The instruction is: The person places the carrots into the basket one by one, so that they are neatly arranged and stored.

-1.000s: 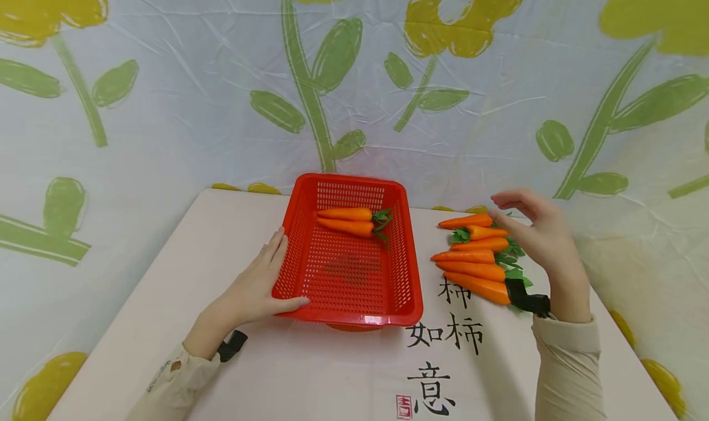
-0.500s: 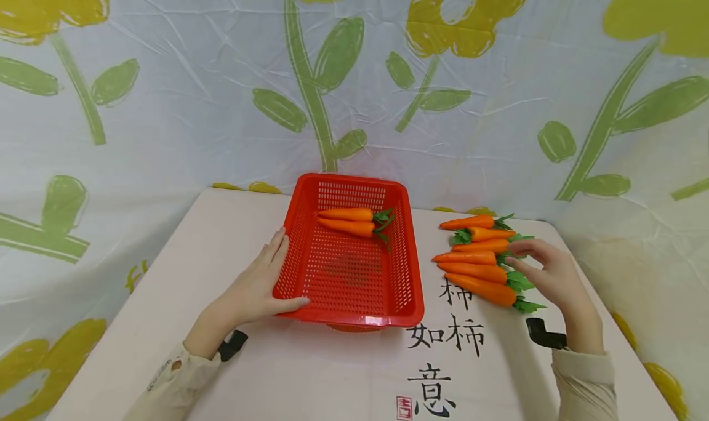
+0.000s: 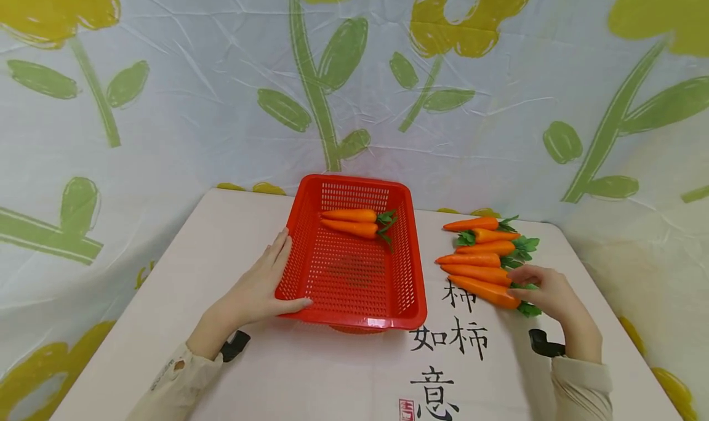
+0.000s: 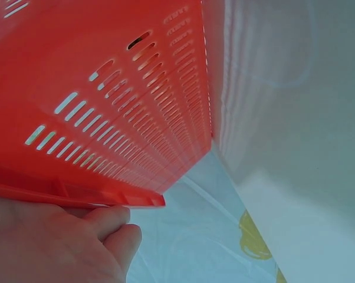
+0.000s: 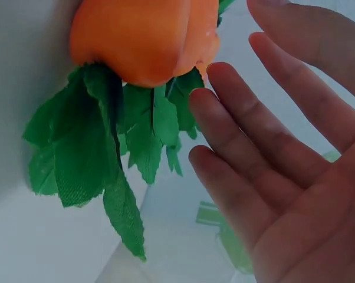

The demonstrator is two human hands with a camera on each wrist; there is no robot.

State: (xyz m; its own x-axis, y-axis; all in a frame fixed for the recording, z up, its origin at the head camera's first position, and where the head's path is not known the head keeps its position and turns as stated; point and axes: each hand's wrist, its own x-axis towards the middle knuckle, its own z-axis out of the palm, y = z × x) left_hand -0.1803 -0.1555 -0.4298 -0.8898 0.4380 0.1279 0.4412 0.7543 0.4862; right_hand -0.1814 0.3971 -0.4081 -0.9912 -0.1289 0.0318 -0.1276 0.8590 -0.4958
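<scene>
- The right hand (image 3: 545, 295) is at the leafy end of the nearest carrot (image 3: 484, 290), near the desk's right edge; its fingers are fairly straight and spread, closing on nothing.
- From the right wrist, the fingers (image 5: 242, 153) sit just beside the carrot's green leaves (image 5: 101, 153).
- That carrot is the front one of a row of six carrots (image 3: 479, 248), tips pointing toward the basket (image 3: 410, 313).
- The left hand (image 3: 260, 292) rests flat against the basket's left wall, thumb along the front rim, fingers straight.
- The red basket stands mid-desk (image 3: 221, 242), with two carrots (image 3: 351, 221) lying at its far end.
- Black calligraphy (image 3: 451, 338) marks the desk in front of the row.
</scene>
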